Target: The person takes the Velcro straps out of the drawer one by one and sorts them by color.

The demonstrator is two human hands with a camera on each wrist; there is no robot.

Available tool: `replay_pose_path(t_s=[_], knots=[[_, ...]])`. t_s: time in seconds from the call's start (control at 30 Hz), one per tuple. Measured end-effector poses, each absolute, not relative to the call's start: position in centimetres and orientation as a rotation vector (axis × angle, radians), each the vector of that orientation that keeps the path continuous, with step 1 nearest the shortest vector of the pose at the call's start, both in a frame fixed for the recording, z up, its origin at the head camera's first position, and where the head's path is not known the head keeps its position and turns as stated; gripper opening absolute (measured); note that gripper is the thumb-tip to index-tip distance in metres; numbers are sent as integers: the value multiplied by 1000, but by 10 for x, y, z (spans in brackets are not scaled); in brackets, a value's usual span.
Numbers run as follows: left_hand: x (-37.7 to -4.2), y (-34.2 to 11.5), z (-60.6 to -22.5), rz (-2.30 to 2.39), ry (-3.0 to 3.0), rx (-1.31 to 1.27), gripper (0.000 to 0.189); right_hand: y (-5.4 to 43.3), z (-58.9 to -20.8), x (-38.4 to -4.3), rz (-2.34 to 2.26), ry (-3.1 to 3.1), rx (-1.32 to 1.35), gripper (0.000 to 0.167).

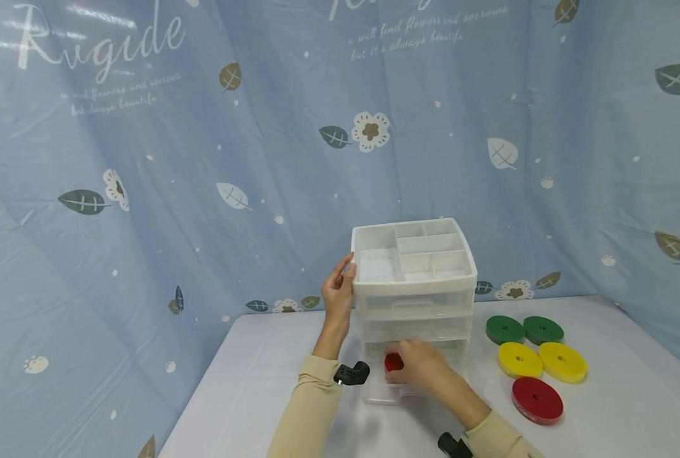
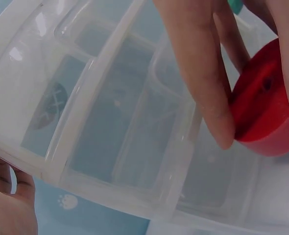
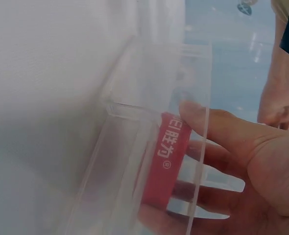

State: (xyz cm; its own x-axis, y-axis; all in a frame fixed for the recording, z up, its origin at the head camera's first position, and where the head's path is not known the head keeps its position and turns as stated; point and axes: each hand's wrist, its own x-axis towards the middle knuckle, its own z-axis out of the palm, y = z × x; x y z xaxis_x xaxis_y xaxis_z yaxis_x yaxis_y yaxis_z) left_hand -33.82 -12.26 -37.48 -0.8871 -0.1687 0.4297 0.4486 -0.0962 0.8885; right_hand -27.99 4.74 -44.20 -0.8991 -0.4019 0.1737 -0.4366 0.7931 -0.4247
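A white drawer unit (image 1: 414,287) with clear drawers stands upright on the table. Its lowest drawer (image 1: 381,401) is pulled out toward me. Against the unit's upper left side rest the extended fingers of my left hand (image 1: 338,299). My right hand (image 1: 428,369) grips a flat red roll (image 2: 262,105) between thumb and fingers, inside the open drawer. White printing runs along the edge of the red roll (image 3: 166,159) in the right wrist view. Part of it is hidden by my fingers in the head view.
Right of the unit lie two green rolls (image 1: 504,330), two yellow rolls (image 1: 520,360) and another red roll (image 1: 537,400). The unit's top tray (image 1: 378,264) has several compartments. A blue patterned curtain (image 1: 294,159) hangs behind the white table (image 1: 242,388).
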Motion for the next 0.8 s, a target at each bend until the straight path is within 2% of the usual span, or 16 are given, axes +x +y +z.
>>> replay_pose_path(t_s=[0.17,0.47,0.8], knots=[[-339,-122,-374,-2038,-1774,-287,36,49,-437,-277,732,-2919,620,39],[-362,-125,-393,-2047,-1759,-246,36,56,-420,-269,802,-2911,582,40],[-362,-124,-394,-2014,-1759,-233,37,81,-408,-258,713,-2948,503,40]])
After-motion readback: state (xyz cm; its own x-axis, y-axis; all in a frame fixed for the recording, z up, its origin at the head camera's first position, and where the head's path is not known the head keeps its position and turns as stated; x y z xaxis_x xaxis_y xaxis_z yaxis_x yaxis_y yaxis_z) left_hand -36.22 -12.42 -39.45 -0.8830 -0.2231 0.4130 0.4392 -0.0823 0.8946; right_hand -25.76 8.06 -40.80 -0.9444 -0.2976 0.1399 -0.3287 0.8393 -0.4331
